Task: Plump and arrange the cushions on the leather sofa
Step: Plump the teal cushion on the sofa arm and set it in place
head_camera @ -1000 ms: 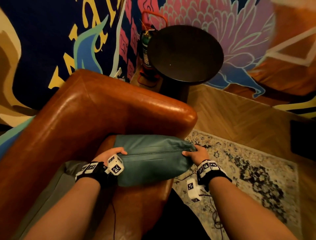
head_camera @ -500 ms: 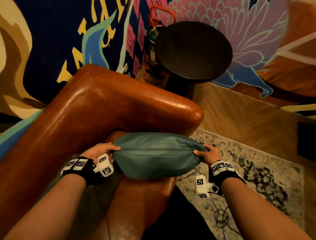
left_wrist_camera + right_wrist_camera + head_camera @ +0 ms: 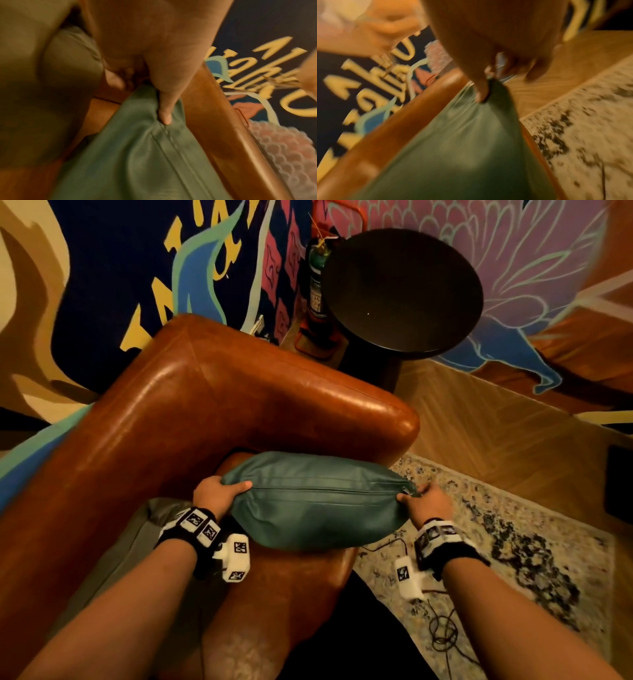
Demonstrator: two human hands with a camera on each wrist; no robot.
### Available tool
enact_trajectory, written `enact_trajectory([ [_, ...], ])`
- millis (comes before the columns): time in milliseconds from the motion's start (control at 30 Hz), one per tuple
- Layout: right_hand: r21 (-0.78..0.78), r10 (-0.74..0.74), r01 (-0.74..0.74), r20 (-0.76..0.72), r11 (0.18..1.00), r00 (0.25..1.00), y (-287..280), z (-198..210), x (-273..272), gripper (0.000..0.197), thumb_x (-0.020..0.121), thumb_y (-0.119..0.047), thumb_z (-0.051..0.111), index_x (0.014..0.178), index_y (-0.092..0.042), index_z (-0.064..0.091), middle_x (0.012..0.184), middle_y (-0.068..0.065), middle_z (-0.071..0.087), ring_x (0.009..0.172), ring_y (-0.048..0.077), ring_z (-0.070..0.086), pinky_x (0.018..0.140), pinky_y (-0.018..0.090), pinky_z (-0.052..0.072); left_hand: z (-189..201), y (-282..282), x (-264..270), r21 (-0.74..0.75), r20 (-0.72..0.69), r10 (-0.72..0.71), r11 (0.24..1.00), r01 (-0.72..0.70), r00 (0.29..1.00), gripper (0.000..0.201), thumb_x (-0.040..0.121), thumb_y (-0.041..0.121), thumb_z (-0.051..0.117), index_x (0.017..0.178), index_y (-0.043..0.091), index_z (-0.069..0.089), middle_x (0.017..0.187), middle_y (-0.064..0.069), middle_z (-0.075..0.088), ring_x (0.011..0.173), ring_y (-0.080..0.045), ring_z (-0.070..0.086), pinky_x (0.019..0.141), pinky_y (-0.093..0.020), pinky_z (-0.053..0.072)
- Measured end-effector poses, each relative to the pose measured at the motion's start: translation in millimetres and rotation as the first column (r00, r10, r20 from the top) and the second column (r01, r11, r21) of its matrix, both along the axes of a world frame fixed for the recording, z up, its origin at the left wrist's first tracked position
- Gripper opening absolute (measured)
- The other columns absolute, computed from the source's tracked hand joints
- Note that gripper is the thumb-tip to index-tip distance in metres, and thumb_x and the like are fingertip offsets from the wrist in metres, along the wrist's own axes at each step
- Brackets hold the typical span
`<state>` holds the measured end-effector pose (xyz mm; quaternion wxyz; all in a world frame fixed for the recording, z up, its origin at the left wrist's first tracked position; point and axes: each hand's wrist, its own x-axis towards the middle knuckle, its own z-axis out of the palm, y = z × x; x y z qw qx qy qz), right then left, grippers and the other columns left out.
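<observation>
A cushion (image 3: 318, 501) sits on the seat in the corner of a sofa (image 3: 212, 412), just before its armrest, with the left hand (image 3: 215, 494) at its left end and the right hand (image 3: 428, 503) at its right end. Another cushion (image 3: 137, 546) lies to the left. Behind the armrest stands a round side table (image 3: 400, 289); a rug (image 3: 513, 542) covers the floor on the right.

Two hands show, a left hand (image 3: 215, 495) and a right hand (image 3: 425, 503), each with one marked wristband. There are two cushions: a teal one (image 3: 318, 501) and a grey one (image 3: 137, 546). One leather sofa (image 3: 191, 405), one round table (image 3: 402, 289), one fire extinguisher (image 3: 317, 292), one rug (image 3: 513, 529) and one mural (image 3: 137, 261) make up what else can be counted.
</observation>
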<state>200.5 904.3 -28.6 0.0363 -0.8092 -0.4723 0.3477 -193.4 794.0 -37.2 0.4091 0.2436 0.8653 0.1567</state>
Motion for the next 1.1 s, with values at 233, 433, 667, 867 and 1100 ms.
enact_trajectory([
  [233,0.525,0.84,-0.728,0.047,0.44,0.541,-78.9,22.0,-189.8,0.058,0.091,-0.024,0.05,0.145,-0.004,0.043,0.153,0.021,0.039,0.146,0.039,0.029,0.121,0.05,0.023,14.5,12.4,49.0,0.207,-0.156,-0.094,0.97,0.126,0.983,0.05,0.093,0.054,0.055,0.084,0.008,0.07,0.092,-0.019,0.074,0.087,-0.034,0.068,0.072,-0.035,0.048],
  [433,0.312,0.854,-0.836,0.122,0.451,0.506,-70.9,-44.4,-215.5,0.063,0.1,-0.05,0.022,0.158,-0.023,0.018,0.165,0.006,0.018,0.154,0.027,0.009,0.124,0.049,0.004,-12.9,6.5,24.2,0.332,0.429,0.047,0.92,-0.206,0.902,0.026,0.094,0.017,0.066,0.109,-0.003,0.063,0.097,-0.012,0.07,0.085,-0.017,0.064,0.083,-0.036,0.053],
  [667,0.12,0.651,-0.747,0.413,0.654,0.637,-30.8,-84.7,-102.6,0.068,0.099,-0.061,0.021,0.158,-0.031,0.01,0.167,0.003,0.011,0.154,0.025,0.006,0.119,0.057,-0.011,-31.7,-1.2,-2.4,0.314,0.508,0.199,0.863,-0.395,0.838,0.025,0.087,0.009,0.073,0.11,0.0,0.069,0.107,-0.016,0.074,0.094,-0.02,0.07,0.087,-0.03,0.055],
  [867,-0.055,0.182,-0.174,0.185,0.983,0.966,-8.7,-51.3,-32.3,0.087,0.094,-0.071,0.032,0.155,-0.011,0.018,0.16,0.022,0.024,0.147,0.041,0.024,0.12,0.052,0.013,-48.5,-11.6,13.2,0.172,0.343,0.421,0.85,-0.497,0.84,0.049,0.078,0.058,0.074,0.08,0.009,0.072,0.09,-0.014,0.075,0.085,-0.026,0.07,0.082,-0.042,0.056],
  [1100,0.137,-0.157,0.205,-0.294,0.969,0.943,-14.8,11.9,2.7,0.043,0.102,-0.035,0.047,0.068,-0.014,0.062,0.074,0.014,0.062,0.07,0.027,0.055,0.066,0.035,0.038,29.5,7.5,19.0,0.395,0.483,0.094,0.864,-0.312,0.871,0.041,0.102,0.041,0.05,0.119,0.01,0.069,0.112,-0.005,0.075,0.104,-0.016,0.071,0.091,-0.031,0.054],
])
